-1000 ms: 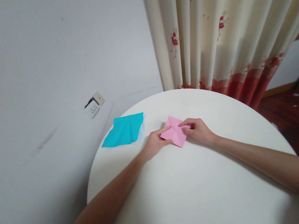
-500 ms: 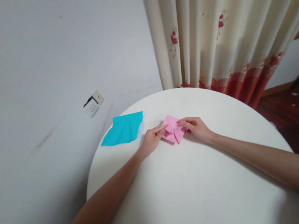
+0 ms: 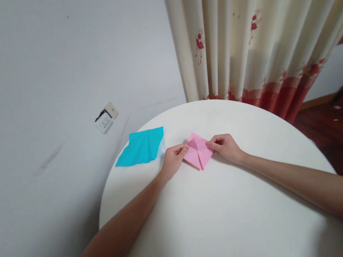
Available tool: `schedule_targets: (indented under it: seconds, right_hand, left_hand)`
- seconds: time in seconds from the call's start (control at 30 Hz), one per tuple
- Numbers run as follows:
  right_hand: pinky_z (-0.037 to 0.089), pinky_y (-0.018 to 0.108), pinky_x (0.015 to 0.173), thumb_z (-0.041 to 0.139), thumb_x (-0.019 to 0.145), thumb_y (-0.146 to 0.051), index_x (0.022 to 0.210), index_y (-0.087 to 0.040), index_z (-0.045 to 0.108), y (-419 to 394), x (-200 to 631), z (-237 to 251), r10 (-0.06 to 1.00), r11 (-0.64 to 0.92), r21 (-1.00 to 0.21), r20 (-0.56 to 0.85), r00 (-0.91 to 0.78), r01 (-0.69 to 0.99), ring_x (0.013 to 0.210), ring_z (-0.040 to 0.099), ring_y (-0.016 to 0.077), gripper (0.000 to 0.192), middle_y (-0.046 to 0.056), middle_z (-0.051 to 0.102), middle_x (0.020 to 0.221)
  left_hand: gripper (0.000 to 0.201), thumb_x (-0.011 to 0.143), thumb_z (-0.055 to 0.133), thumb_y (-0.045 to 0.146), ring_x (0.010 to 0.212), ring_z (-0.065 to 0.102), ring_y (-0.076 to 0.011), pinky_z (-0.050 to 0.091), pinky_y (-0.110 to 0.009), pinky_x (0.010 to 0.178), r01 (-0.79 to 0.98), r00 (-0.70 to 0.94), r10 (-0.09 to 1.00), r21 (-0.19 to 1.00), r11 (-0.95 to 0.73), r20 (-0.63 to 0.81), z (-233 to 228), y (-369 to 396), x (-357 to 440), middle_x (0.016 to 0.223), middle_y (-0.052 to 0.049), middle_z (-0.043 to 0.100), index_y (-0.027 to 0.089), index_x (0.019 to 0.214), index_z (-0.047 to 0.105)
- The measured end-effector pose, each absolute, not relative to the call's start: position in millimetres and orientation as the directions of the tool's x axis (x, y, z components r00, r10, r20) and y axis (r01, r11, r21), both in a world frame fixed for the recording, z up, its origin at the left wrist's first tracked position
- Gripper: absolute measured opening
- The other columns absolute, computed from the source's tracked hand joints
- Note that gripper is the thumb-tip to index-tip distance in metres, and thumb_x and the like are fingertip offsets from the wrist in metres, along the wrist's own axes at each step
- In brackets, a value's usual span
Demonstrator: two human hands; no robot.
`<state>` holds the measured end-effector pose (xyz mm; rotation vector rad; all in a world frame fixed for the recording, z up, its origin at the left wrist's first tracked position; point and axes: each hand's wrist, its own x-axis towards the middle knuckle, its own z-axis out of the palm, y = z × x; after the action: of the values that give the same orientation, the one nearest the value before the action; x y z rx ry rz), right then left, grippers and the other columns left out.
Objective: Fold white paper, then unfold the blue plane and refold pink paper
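Observation:
A folded sheet of pink origami paper (image 3: 198, 154) lies diamond-shaped between my hands, one corner toward me and a crease down its middle. My left hand (image 3: 173, 158) pinches the left corner between thumb and fingers. At the opposite corner, my right hand (image 3: 226, 146) grips the paper the same way, thumb on top. The fingertips beneath the paper are hidden. Just left of my left hand, a creased blue sheet of paper (image 3: 143, 146) rests with white paper (image 3: 162, 148) showing from under its right edge.
The round white table (image 3: 220, 217) carries the papers. A pale wall (image 3: 33, 82) with a socket (image 3: 104, 123) stands close on the left. A cream curtain with red flowers (image 3: 243, 45) hangs behind the table, and dark wooden floor (image 3: 327, 127) shows at the right.
My fingers have drawn outward from over the pink paper to its side corners. The paper now looks flatter and wider, its near corner slightly closer to me.

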<state>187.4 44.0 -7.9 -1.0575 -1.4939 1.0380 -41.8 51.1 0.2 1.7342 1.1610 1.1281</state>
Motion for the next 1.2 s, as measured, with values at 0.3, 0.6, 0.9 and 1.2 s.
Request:
schedule_targets:
  seconds: [0.3,0.6,0.9,1.2]
  right_hand:
    - [0.037,0.023,0.053,0.069,0.074,-0.034,0.08,-0.017,0.056,45,185,-10,0.945,0.285,-0.958,0.287,-0.156,-0.034,0.054,0.049,0.0102,0.023,-0.005,0.055,0.058]
    - [0.035,0.022,0.051,0.077,0.069,-0.041,0.119,-0.016,0.055,42,183,-3,0.953,0.152,-0.985,0.168,-0.251,-0.082,0.053,0.049,0.0096,0.06,-0.005,0.061,0.063]
    - [0.032,0.023,0.045,0.076,0.069,-0.048,0.077,-0.009,0.072,35,180,-1,0.952,0.077,-0.994,0.051,-0.302,0.072,0.049,0.048,0.0101,0.039,0.001,0.061,0.061]
    - [0.038,0.025,0.046,0.081,0.061,-0.05,0.076,-0.01,0.07,33,178,3,0.958,-0.093,-0.991,-0.062,-0.279,-0.099,0.052,0.055,0.0135,0.044,0.004,0.066,0.065]
  left_hand:
    - [0.034,0.083,0.065,0.045,0.065,0.056,-0.0145,0.039,-0.023,0.059,0.274,0.145,0.942,0.902,-0.333,0.303,-1,48,-41,0.07,-0.003,0.066,0.012,0.075,0.071]
    - [0.056,0.082,0.067,0.035,0.048,0.042,-0.0076,0.029,-0.018,0.049,0.257,0.196,0.935,0.905,-0.34,0.296,9,39,-36,0.052,0.009,0.05,0.014,0.131,0.052]
    - [0.06,0.078,0.071,0.034,0.059,0.054,-0.0111,0.04,-0.02,0.058,0.313,0.307,0.923,0.891,-0.329,0.232,10,23,-24,0.063,0.003,0.061,0.014,0.132,0.054]
    - [0.042,0.083,0.063,0.049,0.068,0.057,-0.0158,0.04,-0.024,0.061,0.262,0.46,0.888,0.954,-0.149,0.012,7,31,-31,0.076,-0.004,0.067,0.008,0.088,0.072]
